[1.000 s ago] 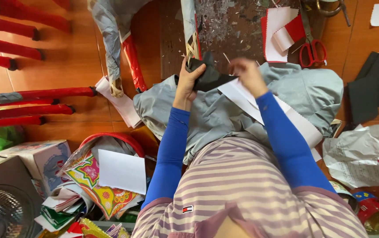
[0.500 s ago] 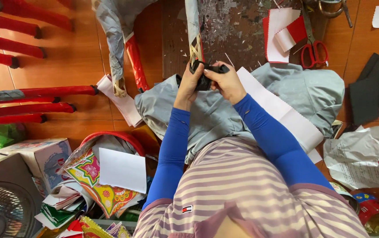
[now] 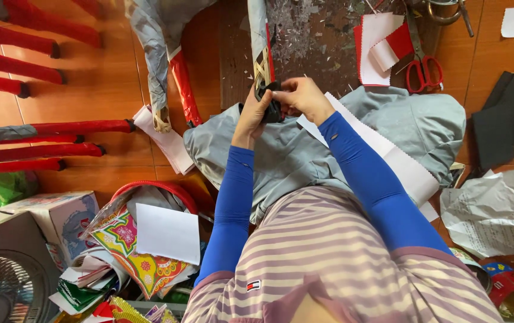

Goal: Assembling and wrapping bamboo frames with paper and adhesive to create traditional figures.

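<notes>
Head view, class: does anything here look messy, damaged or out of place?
Yes. Small paper scraps litter the dark mat beyond both hands, and a crumpled paper sheet lies creased at the right.

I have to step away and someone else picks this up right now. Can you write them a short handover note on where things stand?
Left hand and right hand are both closed on one small black piece, held above the grey cloth on the lap.
A long white strip with a zigzag edge lies across the cloth under the right forearm.
Red-handled scissors lie untouched on the floor ahead, beside red and white paper sheets.
Done: the black piece is picked up and in both hands.
Left: whatever is being done to it is unfinished; I cannot tell how far along it is.
</notes>
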